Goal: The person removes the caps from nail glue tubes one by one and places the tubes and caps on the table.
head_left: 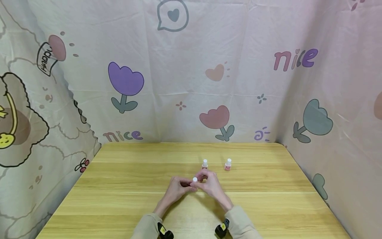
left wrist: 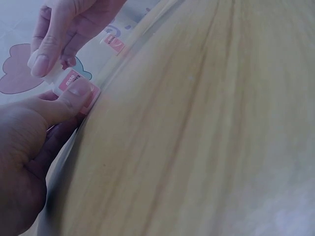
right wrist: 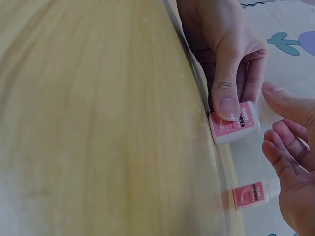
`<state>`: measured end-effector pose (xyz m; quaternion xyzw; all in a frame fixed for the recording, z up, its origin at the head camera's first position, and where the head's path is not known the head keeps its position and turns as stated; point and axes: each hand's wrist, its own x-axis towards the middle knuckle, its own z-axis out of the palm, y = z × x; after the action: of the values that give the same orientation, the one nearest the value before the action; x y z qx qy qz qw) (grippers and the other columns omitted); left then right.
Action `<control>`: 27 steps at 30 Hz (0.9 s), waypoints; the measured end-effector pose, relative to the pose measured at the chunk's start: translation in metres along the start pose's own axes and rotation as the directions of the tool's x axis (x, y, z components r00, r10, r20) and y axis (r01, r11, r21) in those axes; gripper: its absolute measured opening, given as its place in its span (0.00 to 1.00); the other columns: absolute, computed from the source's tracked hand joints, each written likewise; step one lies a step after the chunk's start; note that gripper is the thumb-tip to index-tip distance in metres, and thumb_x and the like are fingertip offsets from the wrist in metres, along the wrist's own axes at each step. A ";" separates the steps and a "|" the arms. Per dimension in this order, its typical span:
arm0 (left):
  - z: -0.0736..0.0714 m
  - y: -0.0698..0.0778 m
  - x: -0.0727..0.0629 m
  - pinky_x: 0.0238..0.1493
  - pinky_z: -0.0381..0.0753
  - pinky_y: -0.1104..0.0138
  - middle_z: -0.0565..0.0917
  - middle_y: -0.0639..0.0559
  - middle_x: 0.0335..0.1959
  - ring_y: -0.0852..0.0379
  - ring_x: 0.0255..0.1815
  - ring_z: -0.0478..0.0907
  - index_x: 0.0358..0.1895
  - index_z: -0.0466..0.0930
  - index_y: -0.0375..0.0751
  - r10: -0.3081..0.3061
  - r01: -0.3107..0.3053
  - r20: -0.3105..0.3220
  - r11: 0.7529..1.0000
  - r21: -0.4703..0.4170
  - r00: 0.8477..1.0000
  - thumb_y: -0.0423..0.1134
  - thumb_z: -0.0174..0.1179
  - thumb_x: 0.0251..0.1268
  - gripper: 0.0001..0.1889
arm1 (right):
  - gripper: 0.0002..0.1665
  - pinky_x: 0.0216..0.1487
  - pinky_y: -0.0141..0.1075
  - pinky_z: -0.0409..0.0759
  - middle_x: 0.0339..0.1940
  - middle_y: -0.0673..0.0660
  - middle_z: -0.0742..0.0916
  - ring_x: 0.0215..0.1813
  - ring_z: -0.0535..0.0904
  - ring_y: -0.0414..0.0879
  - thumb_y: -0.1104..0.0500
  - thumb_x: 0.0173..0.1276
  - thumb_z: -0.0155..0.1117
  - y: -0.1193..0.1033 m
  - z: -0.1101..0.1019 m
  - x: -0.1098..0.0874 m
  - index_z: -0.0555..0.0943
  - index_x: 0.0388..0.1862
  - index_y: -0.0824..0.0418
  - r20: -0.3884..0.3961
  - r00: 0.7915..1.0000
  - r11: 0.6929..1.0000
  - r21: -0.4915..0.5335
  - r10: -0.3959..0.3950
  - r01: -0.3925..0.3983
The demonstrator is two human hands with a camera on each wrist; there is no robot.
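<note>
A small white bottle with a pink label stands upright between both hands, its base right at the tabletop. My left hand pinches its body, the thumb lying across the label. At the top, the white cap is between the thumb and fingers of my right hand. Just beyond the right hand is a second bottle of the same kind, its lower part partly hidden by that hand in the head view. A third matching bottle stands farther right.
The wooden table has its far edge against a printed cloth backdrop. More printed cloth hangs at the left and right sides. Dark wrist cameras sit at both sleeve cuffs.
</note>
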<state>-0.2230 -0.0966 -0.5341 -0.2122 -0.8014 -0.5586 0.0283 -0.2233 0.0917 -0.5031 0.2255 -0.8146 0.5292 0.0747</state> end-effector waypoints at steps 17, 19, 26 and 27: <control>0.000 0.002 -0.001 0.36 0.84 0.74 0.92 0.47 0.33 0.66 0.32 0.87 0.36 0.92 0.42 -0.002 0.002 -0.004 1.000 -0.006 1.000 0.38 0.77 0.52 0.08 | 0.09 0.41 0.31 0.84 0.34 0.57 0.88 0.35 0.78 0.33 0.66 0.55 0.77 0.002 -0.002 -0.001 0.87 0.36 0.63 0.051 0.996 0.997 0.015 -0.072 0.071; 0.000 0.002 -0.001 0.36 0.84 0.74 0.92 0.46 0.33 0.66 0.32 0.87 0.36 0.92 0.42 0.002 -0.002 -0.004 1.000 -0.008 1.000 0.38 0.77 0.52 0.08 | 0.09 0.42 0.31 0.84 0.35 0.58 0.88 0.35 0.79 0.33 0.66 0.56 0.77 0.002 -0.003 -0.001 0.87 0.36 0.64 0.057 0.995 0.997 0.021 -0.076 0.075; 0.000 0.003 -0.001 0.36 0.84 0.74 0.92 0.46 0.34 0.67 0.32 0.87 0.36 0.91 0.41 -0.013 0.013 0.000 1.000 -0.002 1.000 0.38 0.76 0.53 0.09 | 0.10 0.48 0.37 0.86 0.38 0.59 0.89 0.38 0.81 0.36 0.67 0.57 0.76 0.000 -0.004 -0.002 0.87 0.38 0.63 0.068 0.997 0.999 0.035 -0.034 0.031; 0.000 0.003 -0.001 0.36 0.84 0.74 0.92 0.46 0.34 0.67 0.32 0.87 0.36 0.91 0.41 -0.014 0.014 0.000 1.000 -0.001 1.000 0.38 0.76 0.53 0.09 | 0.09 0.49 0.37 0.85 0.38 0.59 0.89 0.38 0.81 0.37 0.67 0.58 0.76 0.001 -0.004 -0.002 0.87 0.38 0.63 0.071 0.997 0.999 0.041 -0.028 0.025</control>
<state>-0.2213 -0.0962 -0.5321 -0.2066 -0.8026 -0.5591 0.0242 -0.2219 0.0965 -0.5027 0.2566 -0.8029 0.5358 0.0478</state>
